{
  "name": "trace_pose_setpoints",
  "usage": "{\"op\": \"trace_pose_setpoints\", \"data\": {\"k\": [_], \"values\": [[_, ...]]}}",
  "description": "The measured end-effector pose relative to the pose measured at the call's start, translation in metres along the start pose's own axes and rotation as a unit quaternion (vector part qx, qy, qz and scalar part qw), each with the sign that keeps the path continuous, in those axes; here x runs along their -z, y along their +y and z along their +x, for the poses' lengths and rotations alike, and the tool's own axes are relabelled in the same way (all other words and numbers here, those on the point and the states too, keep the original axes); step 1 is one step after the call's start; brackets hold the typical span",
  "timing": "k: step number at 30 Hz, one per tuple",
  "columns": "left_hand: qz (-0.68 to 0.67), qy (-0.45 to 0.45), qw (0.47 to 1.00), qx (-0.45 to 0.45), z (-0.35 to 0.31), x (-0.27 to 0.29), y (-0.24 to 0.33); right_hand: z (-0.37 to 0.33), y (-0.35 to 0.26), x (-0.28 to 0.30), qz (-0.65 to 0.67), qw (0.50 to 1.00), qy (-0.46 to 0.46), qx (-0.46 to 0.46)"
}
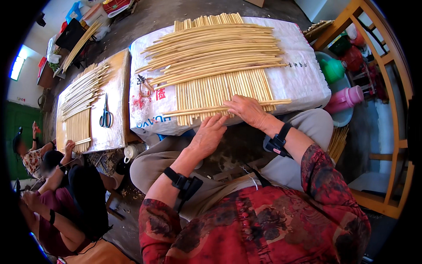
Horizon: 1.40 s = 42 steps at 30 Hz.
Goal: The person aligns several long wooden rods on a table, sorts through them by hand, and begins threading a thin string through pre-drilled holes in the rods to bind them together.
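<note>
A mat of pale, reed-like stalks (220, 92) lies side by side on a white cloth-covered table. Along its near edge run a couple of crosswise stalks (193, 110). My right hand (247, 110) is on these, its bent fingers closed over them toward the right. Just left of it, my left hand (210, 134) reaches up with its fingers stretched out, the tips touching the stalks' near ends. Across the far part of the mat lies a loose layer of longer stalks (215, 48). What my fingertips press underneath is hidden.
To the left, another table (116, 83) carries more stalks (83, 94) and dark scissors (105, 115); a co-worker's hand (69, 147) is at its near edge. On my right stand a basin (343, 115) with a pink container (345, 99) and a wooden frame (391, 110).
</note>
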<state>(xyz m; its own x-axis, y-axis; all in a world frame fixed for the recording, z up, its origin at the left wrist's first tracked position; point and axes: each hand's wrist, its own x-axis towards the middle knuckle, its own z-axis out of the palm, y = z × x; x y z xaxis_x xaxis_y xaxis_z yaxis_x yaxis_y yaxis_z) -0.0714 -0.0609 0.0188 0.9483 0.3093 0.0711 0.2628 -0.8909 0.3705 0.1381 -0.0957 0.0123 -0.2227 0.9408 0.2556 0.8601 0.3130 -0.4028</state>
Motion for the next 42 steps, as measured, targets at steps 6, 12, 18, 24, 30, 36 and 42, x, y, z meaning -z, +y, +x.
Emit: {"op": "trace_pose_setpoints", "data": {"k": [6,12,18,24,30,36,42], "values": [[-0.011,-0.001,1.000,0.000,-0.001,0.000,-0.002,0.000,0.001,-0.002,-0.039,0.999,0.020,0.032],[-0.015,-0.018,1.000,0.003,0.000,0.001,-0.002,0.002,-0.001,0.001,-0.043,0.999,0.011,0.026],[-0.029,-0.018,0.999,0.000,0.000,0.002,-0.002,0.003,0.000,0.002,-0.047,0.998,0.016,0.035],[-0.044,-0.019,0.999,0.005,0.001,0.005,-0.001,0.003,0.001,-0.001,-0.041,0.999,0.023,0.024],[-0.064,-0.010,0.998,0.010,0.002,0.004,-0.001,0.000,0.003,0.000,-0.038,0.999,0.033,0.021],[-0.146,0.058,0.987,0.031,0.005,0.007,-0.010,0.001,0.007,-0.004,-0.036,0.998,0.036,0.035],[-0.224,0.122,0.959,0.127,0.014,0.014,-0.015,0.000,0.008,-0.004,-0.036,0.998,0.039,0.030]]}}
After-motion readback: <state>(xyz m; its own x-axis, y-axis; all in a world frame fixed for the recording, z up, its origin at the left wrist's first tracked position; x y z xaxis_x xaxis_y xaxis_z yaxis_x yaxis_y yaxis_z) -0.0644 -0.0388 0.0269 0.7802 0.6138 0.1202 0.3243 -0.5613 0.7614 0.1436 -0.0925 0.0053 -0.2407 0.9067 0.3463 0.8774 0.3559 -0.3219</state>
